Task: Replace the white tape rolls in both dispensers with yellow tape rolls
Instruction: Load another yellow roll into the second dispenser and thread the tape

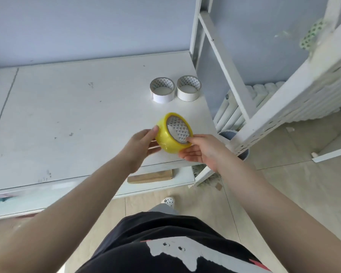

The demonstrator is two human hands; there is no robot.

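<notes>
Closest in, the person stands at the desk in a black shirt (pixel 165 243) with a pale print, both bare forearms reaching forward. Below the grip, on the tiled floor, one white perforated shoe (pixel 168 201) pokes out, and a flat brown cardboard packet (pixel 151 176) lies on a lower shelf under the desk's edge.

The grip itself sits just above the near right corner of the white desk (pixel 67 115). A yellow tape roll (pixel 166 140) is held between both hands, tilted so its patterned core faces up and toward the person. The left hand (pixel 141 146) presses its fingers against the roll's left outer face; the right hand (pixel 201 150) cups it from the right and underneath, thumb tip resting on the rim. Whether the roll touches the desktop I can't quite tell; it looks lifted clear.

Beyond the grip, further back on the desk, two white tape rolls stand flat side by side, nearly touching: one (pixel 162 92) straight past the yellow roll, the other (pixel 189 88) just to its right.

Right of the grip, a white metal ladder frame (pixel 224 56) rises past the desk's edge, with a white radiator (pixel 234 107) behind it against the pale blue wall (pixel 87 26).
</notes>
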